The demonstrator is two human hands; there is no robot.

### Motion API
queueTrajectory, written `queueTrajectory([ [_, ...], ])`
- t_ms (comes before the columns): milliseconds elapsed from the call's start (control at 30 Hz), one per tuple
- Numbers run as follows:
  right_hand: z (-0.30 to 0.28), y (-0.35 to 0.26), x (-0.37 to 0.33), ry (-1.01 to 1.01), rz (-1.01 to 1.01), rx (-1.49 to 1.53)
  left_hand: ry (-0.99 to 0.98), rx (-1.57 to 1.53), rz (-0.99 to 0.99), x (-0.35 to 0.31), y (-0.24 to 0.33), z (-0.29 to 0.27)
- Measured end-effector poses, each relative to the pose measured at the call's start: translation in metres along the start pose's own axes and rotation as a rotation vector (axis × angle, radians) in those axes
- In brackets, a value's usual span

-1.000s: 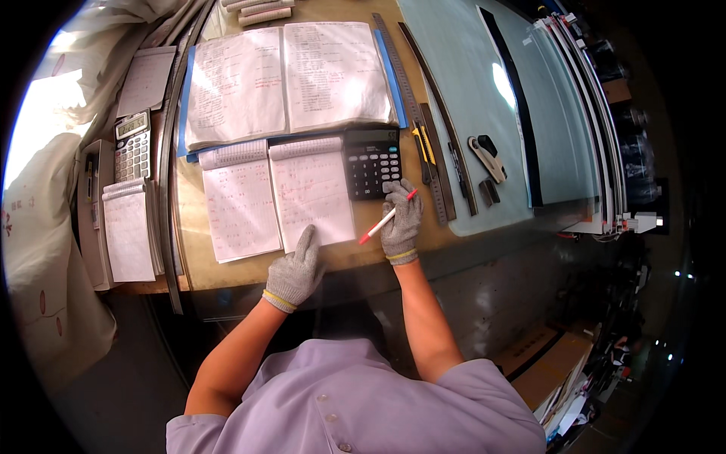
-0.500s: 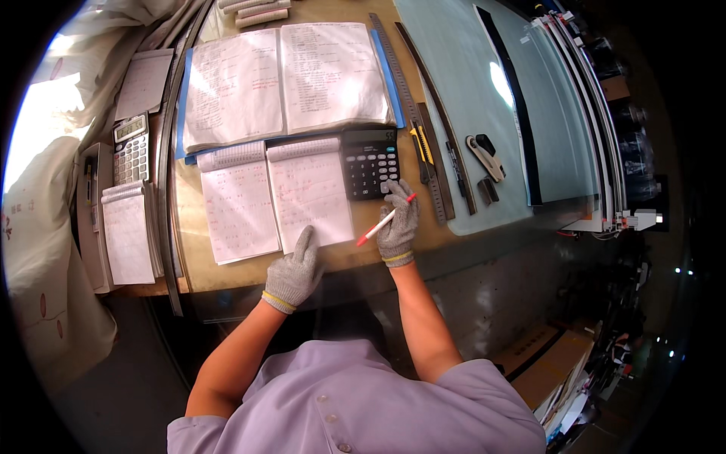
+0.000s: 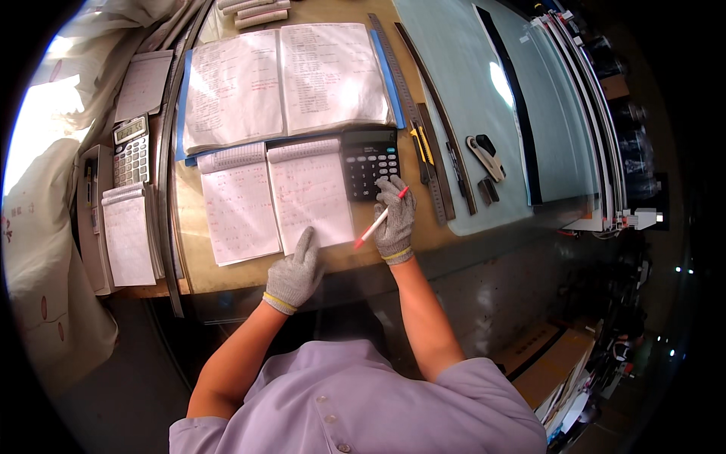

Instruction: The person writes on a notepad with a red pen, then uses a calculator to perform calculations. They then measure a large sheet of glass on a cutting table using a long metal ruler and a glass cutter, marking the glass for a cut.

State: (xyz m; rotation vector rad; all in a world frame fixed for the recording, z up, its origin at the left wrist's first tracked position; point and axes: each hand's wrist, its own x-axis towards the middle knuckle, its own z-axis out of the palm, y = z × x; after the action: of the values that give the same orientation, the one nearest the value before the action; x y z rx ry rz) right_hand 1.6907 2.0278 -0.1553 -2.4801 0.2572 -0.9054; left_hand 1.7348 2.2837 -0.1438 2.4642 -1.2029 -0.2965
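In a grey knit glove with a yellow cuff band, my left hand [image 3: 295,278] lies at the lower edge of the right-hand notepad [image 3: 308,193]. Its index finger is stretched out onto the page, the other fingers loosely bent, and it holds nothing. A second notepad [image 3: 240,204] with handwritten lines lies beside that one. My right hand [image 3: 395,227], gloved alike, grips a white pen with red ends [image 3: 376,225], slanted across the fingers. Its fingertips are at the lower right keys of the black calculator [image 3: 370,165].
Above the notepads lies an open binder [image 3: 283,83] of printed sheets. To the right are a steel ruler [image 3: 408,106], a yellow utility knife [image 3: 421,151], a black marker [image 3: 457,168] and a stapler [image 3: 486,157]. A silver calculator [image 3: 131,151] and another notepad [image 3: 128,234] stand left.
My right hand has shifted slightly left and down over the calculator keys, the pen moving with it; the calculator's display looks darker. My left hand stays nearly in place.
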Motion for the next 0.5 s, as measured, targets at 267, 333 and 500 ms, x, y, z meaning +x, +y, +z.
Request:
queueTrajectory([
  [267,0.002,-0.005,0.001,0.039,0.018,-0.033,0.042,-0.030,-0.015,-0.001,-0.001,0.004],
  [333,0.004,-0.002,0.006,0.052,-0.001,-0.032,0.028,-0.016,-0.007,-0.001,-0.002,0.003],
  [500,0.011,0.001,0.015,-0.007,0.007,-0.037,0.029,-0.011,0.014,0.001,-0.001,0.001],
])
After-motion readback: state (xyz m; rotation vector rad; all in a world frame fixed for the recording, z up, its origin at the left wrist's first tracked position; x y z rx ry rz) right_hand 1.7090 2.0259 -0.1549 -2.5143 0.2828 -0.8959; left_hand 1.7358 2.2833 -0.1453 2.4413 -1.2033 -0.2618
